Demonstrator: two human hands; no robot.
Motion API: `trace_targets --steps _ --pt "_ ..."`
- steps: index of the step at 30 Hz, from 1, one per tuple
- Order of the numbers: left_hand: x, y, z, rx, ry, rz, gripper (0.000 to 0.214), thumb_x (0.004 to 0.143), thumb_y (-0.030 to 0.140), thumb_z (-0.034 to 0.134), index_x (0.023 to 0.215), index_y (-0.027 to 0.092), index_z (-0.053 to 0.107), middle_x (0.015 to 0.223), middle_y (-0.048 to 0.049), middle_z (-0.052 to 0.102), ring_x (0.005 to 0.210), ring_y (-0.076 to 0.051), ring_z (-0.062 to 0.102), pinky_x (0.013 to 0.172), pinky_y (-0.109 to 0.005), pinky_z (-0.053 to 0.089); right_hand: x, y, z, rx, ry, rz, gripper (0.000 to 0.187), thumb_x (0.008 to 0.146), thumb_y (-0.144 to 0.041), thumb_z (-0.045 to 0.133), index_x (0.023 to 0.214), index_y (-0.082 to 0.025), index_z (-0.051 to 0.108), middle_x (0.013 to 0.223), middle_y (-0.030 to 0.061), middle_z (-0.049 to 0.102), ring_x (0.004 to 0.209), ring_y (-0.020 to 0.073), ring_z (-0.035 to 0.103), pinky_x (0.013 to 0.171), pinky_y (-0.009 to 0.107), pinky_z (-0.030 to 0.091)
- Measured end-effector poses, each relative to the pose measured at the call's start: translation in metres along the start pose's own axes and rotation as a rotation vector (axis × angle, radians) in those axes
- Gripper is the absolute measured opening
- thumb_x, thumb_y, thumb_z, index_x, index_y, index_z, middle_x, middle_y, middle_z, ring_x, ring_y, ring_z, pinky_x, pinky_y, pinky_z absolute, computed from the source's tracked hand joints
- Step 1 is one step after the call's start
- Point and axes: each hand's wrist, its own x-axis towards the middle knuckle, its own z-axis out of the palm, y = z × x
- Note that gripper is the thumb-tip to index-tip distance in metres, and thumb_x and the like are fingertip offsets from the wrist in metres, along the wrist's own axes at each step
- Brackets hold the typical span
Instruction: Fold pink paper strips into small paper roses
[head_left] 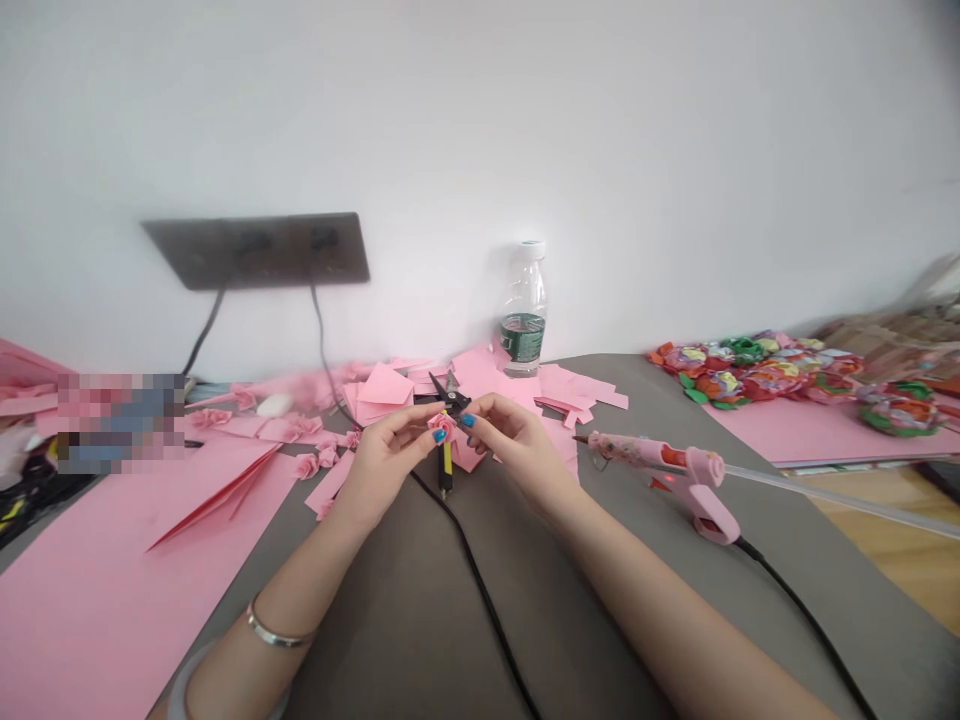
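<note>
The small pink paper rose (442, 429) is up at my fingertips, above the grey surface (390, 620) and over a black-and-yellow tool (447, 470). To work it well, I'd judge, my left hand (384, 458) should steady the base while my right hand (521, 445) touches one petal edge at a time, since paper this small would likely crease or flatten under a firm squeeze. A light pinch from the side, leaving the coiled face clear, seems best, and small turns look safer than tugs. I'd also mind the glue gun (645, 453) at my right: a red light (670, 479) shows on it, so its nozzle (583, 439) is best treated as hot.

My left hand grips the rose in a nearly closed pinch, thumb at its lower front and fingers curled behind. My right hand is bent into a narrow pinch by the flower's right edge; I can't make out whether it holds a petal or merely rests beside it.
</note>
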Motion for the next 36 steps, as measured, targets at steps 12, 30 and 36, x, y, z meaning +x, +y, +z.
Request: trace_targets --steps 12,30,36 --pt "-0.002 0.0 0.001 -0.008 -0.033 -0.022 0.029 0.074 0.029 0.077 0.099 0.016 0.07 0.099 -0.008 0.074 0.089 -0.021 0.07 0.079 -0.031 0.057 -0.002 0.0 -0.001 -0.157 -0.04 -0.075 0.022 0.082 -0.039 0.065 0.078 -0.018 0.061 0.072 0.0006 0.06 0.065 0.0133 0.054 0.06 0.026 0.041" --pt "-0.002 -0.001 0.001 -0.022 -0.058 0.044 0.022 0.074 0.026 0.078 0.094 0.017 0.075 0.092 -0.006 0.078 0.086 -0.02 0.072 0.082 -0.033 0.059 -0.004 -0.007 -0.002 0.203 -0.121 0.19 0.034 0.072 -0.044 0.078 0.079 -0.019 0.055 0.066 -0.0043 0.056 0.056 0.0093 0.051 0.055 0.023 0.039" --pt "-0.003 0.002 0.002 -0.055 -0.082 0.038 0.023 0.073 0.027 0.08 0.092 0.017 0.077 0.092 -0.0067 0.078 0.085 -0.021 0.072 0.079 -0.032 0.059 -0.004 -0.009 -0.005 0.462 -0.205 0.429 0.039 0.067 -0.035 0.084 0.086 -0.021 0.053 0.066 -0.006 0.058 0.053 0.006 0.049 0.052 0.018 0.036"
